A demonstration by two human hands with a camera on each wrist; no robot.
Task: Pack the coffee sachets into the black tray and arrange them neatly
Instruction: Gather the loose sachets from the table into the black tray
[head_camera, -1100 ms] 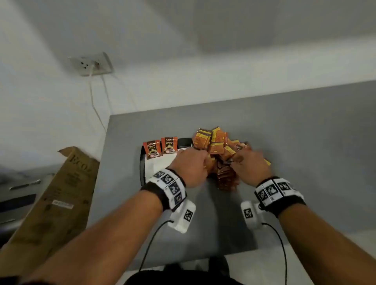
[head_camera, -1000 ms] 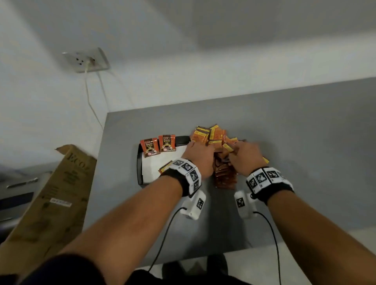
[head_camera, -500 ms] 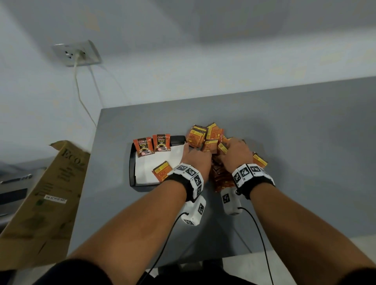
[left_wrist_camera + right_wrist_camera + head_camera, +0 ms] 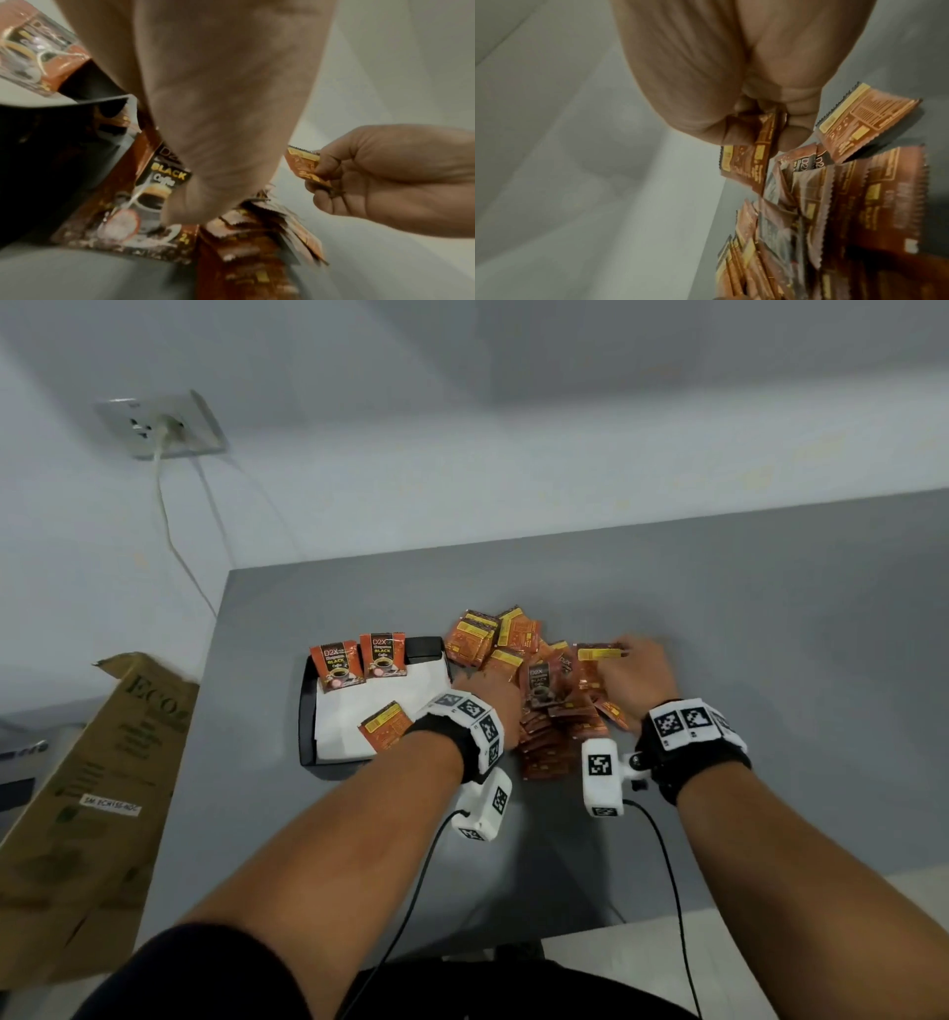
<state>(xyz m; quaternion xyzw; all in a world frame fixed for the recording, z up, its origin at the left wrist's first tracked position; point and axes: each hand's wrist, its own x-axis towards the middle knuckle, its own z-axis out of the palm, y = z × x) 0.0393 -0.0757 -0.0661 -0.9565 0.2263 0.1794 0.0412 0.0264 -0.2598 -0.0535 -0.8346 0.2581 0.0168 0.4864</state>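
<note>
we're wearing black wrist straps on both bare forearms, each wrapped with a white band of square black-and-white fiducial markers. white camera blocks with their own markers hang under each wrist, thin black cables trailing back. dark short sleeves at the upper arms.

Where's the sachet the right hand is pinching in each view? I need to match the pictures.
Head: sachet at the pile's far right, yellow strip up, in the right hand.
Left wrist: right of centre, sticking out of the hand.
Right wrist: centre, hanging below the fingertips.
Shared landmark: the sachet pile, beside it in all three.
</note>
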